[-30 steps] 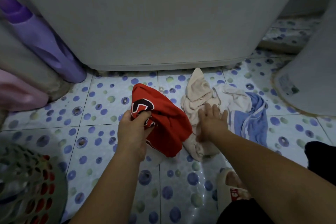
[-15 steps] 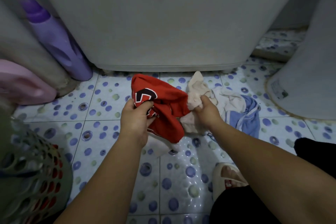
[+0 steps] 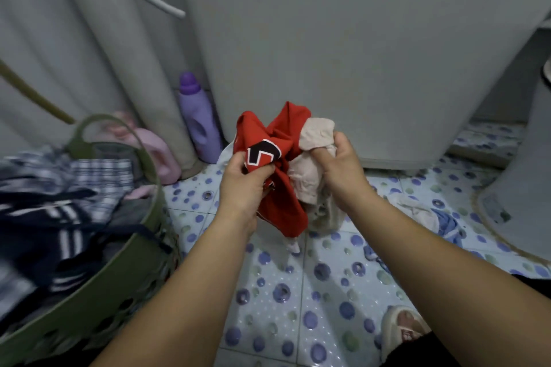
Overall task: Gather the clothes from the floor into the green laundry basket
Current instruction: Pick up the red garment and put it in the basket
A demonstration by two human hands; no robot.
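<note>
The basket point(image 3: 119, 286) stands open-topped but heaped with clothes, its handle point(image 3: 119, 131) arching over the far rim. Between the basket and the washer point(image 3: 343, 53) lies a strip of bare floor point(image 3: 298, 307); a purple bottle point(image 3: 199, 125) and a pink jug point(image 3: 155, 152) crowd the corner just beyond the basket. Right of that strip, clothes point(image 3: 432, 217) lie on the floor, and a slipper point(image 3: 399, 328) sits nearer the person.

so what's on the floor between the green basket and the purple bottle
In the head view, a pink jug stands between the green basket and the purple bottle, behind the basket's handle, with a hanging grey curtain edge just beside the bottle.
</note>
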